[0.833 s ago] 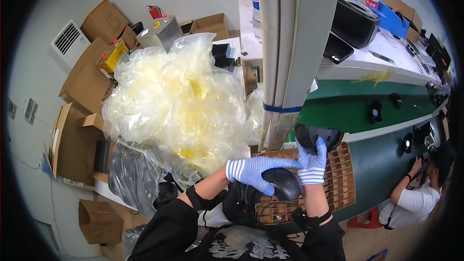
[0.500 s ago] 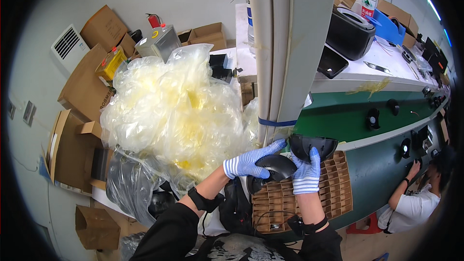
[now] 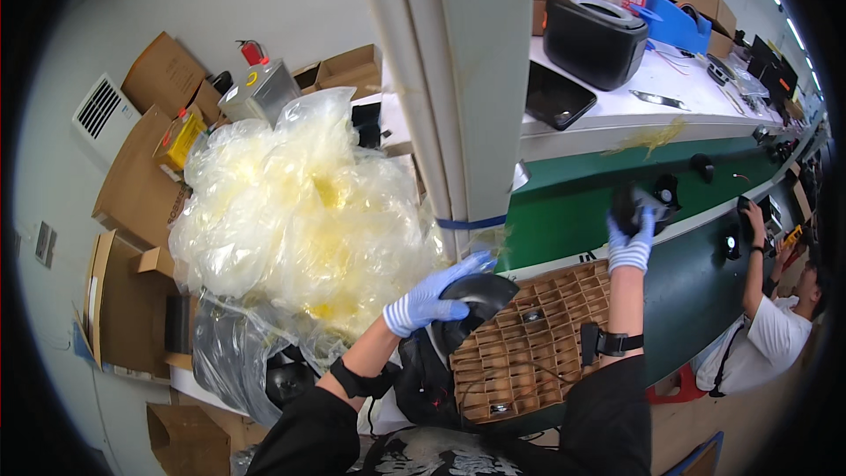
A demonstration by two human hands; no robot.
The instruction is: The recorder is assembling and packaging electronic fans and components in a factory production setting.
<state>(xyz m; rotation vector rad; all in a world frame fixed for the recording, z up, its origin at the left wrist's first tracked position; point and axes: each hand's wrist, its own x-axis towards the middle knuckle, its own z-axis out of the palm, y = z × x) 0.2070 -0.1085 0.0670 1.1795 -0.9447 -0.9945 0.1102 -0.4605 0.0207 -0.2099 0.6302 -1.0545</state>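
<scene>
Left hand (image 3: pixel 429 300), in blue striped glove, resting fingers over black domed part (image 3: pixel 476 293) at near-left corner of cardboard grid tray (image 3: pixel 538 344); grip looking loose, palm on top. Right hand (image 3: pixel 631 242) reaching out over green belt (image 3: pixel 573 211), clenching small black part (image 3: pixel 636 204) with pale wrap clinging. Parts looking rigid, smooth plastic, light, likely slippery in gloves; taking domed one by rim, not crown, seeming safer. Tray cells thin, crushing easily. Heap of clear yellowish bags (image 3: pixel 300 211) crowding left, soft, snag-prone.
</scene>
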